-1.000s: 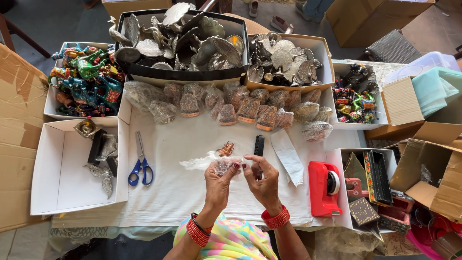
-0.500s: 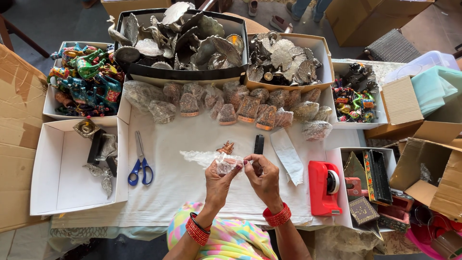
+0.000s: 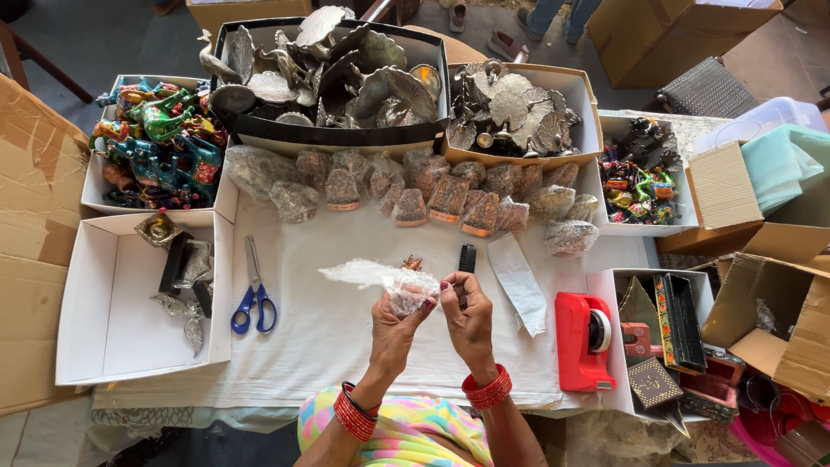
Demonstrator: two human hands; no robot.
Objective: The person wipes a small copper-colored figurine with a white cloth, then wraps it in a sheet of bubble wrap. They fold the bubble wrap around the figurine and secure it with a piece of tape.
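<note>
Clear plastic wrap [image 3: 380, 278] w/ small item inside, pinched betw. left hand [image 3: 399, 322] & right hand [image 3: 467, 313], fingers closed on it; loose end trails left, above white cloth [image 3: 328, 337]. Blue scissors [image 3: 254, 301] left, red tape dispenser [image 3: 583, 339] right.

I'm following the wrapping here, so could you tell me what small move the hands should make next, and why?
Probably fold the loose tail of the clear plastic wrap over the piece. Left hand and right hand pinch the wrapped end, while the rest trails free to the left above the white cloth.
</note>
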